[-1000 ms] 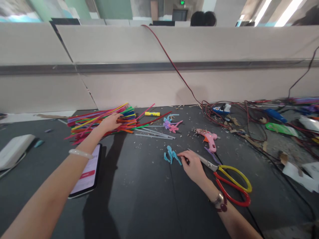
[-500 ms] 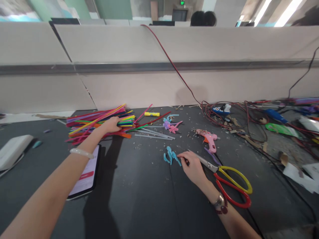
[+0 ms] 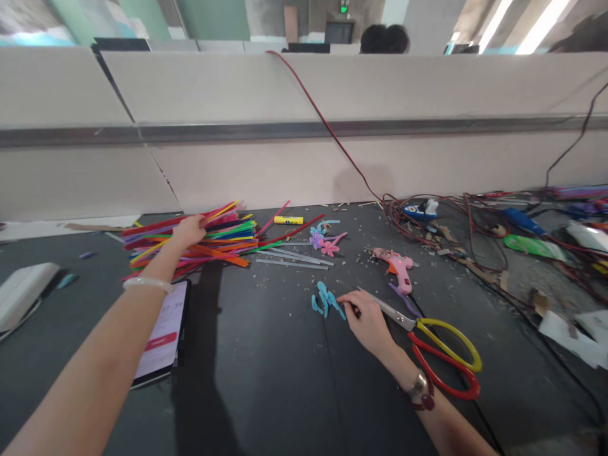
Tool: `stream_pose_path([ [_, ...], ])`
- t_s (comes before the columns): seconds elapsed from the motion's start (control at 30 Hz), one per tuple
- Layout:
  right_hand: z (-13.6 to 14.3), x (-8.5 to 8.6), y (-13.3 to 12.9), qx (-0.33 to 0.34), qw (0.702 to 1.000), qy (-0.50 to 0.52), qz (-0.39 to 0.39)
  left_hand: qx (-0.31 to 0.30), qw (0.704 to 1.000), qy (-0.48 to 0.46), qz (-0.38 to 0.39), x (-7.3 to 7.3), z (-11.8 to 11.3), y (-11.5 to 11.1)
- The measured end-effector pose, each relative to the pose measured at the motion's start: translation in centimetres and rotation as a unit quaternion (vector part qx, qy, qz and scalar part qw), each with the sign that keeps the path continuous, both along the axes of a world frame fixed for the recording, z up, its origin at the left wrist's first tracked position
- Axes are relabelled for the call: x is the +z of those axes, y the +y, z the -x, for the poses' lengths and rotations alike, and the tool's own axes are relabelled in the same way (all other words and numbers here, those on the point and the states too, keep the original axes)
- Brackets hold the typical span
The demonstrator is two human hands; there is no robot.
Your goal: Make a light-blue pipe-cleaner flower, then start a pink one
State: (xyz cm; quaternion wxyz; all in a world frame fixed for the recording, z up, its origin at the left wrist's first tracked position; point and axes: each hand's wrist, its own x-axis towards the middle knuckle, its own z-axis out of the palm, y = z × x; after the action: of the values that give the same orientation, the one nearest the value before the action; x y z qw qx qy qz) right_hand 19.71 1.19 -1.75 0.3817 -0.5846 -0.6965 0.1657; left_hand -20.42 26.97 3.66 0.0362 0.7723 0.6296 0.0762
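Note:
At the back left lies a loose pile of many-coloured pipe cleaners (image 3: pixel 232 237). My left hand (image 3: pixel 190 231) is over its upper part, fingers closed on some of the pipe cleaners; the fingertips are partly hidden. My right hand (image 3: pixel 368 320) rests on the table with curled fingers, its fingertips at the edge of the short, bent blue pipe cleaner pieces (image 3: pixel 325 299). Whatever it pinches is too small to make out. Beside that hand lie scissors (image 3: pixel 403 318) with one yellow and one red handle. Small pipe cleaner flowers, a pink one (image 3: pixel 329 247) among them, lie farther back.
A pink glue gun (image 3: pixel 401 269) lies behind the scissors. Several translucent glue sticks (image 3: pixel 294 256) and a yellow tube (image 3: pixel 288 220) sit near the pile. Under my left forearm is a tablet (image 3: pixel 164 335). Tangled cables (image 3: pixel 468 221) and scraps cover the right side, before a low white partition (image 3: pixel 237 171).
My left hand has moved left across the pile, uncovering the coloured ends on its right side. My right hand and the blue pieces have stayed in place. The view has shifted slightly.

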Motion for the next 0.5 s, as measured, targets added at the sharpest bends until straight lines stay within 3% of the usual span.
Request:
stream_pose_path([
  [0.1, 0.0, -0.1, 0.0, 0.001, 1.000, -0.002, 0.000, 0.003, 1.000, 0.003, 0.030, -0.2, 1.0, -0.1],
  [0.3, 0.0, -0.2, 0.0, -0.002, 1.000, -0.001, -0.001, -0.059, 0.993, -0.032, 0.100, -0.2, 1.9, -2.1],
  [0.5, 0.0, -0.4, 0.0, 0.001, 1.000, -0.004, 0.008, -0.103, 0.991, -0.035, 0.079, -0.5, 1.7, -4.0],
])
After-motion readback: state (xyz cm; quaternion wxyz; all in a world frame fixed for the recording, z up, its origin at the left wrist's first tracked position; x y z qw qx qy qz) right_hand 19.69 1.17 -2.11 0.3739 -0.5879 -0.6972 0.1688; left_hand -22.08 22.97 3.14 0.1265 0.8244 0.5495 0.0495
